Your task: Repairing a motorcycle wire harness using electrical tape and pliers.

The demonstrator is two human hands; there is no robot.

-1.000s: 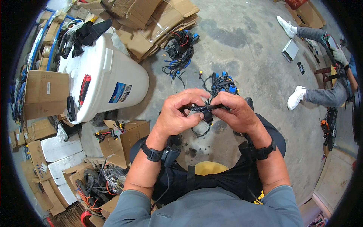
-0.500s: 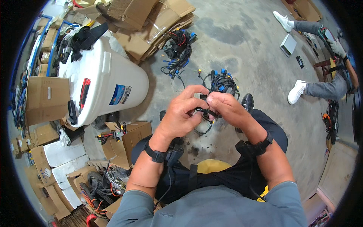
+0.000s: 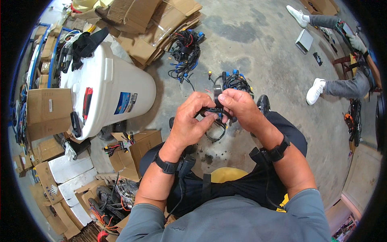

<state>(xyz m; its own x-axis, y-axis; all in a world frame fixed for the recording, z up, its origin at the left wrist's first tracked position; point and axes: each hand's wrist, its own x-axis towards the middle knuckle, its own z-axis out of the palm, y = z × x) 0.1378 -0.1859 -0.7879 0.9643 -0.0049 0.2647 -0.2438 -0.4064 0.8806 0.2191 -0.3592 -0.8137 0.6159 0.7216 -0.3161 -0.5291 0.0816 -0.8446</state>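
Between my knees, my left hand (image 3: 195,117) grips a black cable (image 3: 210,109), thumb and fingers pinched on it. My right hand (image 3: 238,107) is closed on a black item (image 3: 217,92), apparently a tape roll seen edge-on, which stands upright above the cable; the right fingertips also meet the cable. A thin dark loop of cable (image 3: 215,136) hangs below my hands. Just beyond them, a coiled bundle of black cables with blue connectors (image 3: 238,80) lies on the concrete floor.
A white barrel (image 3: 137,88) with tools on top stands left, among flattened cardboard (image 3: 157,20) and boxes (image 3: 50,101). Another cable bundle (image 3: 185,52) lies ahead. At right, a seated person's gloved hand (image 3: 356,42) holds an item, near a silver case (image 3: 304,40).
My right hand has shifted upward, and the black upright item now shows clearly between my hands. My left hand stays on the cable, its fingers slightly repositioned.
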